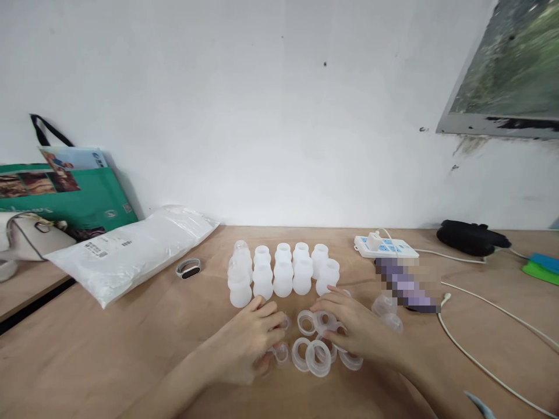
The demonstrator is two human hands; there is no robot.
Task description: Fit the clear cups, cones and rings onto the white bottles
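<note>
On the table, my left hand point(259, 334) has its fingers curled, with a small clear plastic piece point(282, 352) showing at its fingertips; how much it grips is hidden. My right hand point(345, 320) curves over a group of rings, its thumb and fingers about a translucent plastic ring point(325, 323). Between the hands lie several more rings, among them a loose ring point(306, 323) and an overlapping ring point(318, 358) nearer to me. Behind them, white translucent bottles point(283, 279) with rounded, waisted bodies stand in rows. Clear domed covers point(240, 256) sit atop the leftmost ones.
More clear domes point(386, 307) lie right of my right hand. Beyond are a power strip point(384, 247), a blurred purple object point(406, 285), a black pouch point(471, 237) and a white cable point(476, 358). Leftward are a wristband point(188, 269), a white plastic parcel point(135, 250) and a green bag point(96, 198).
</note>
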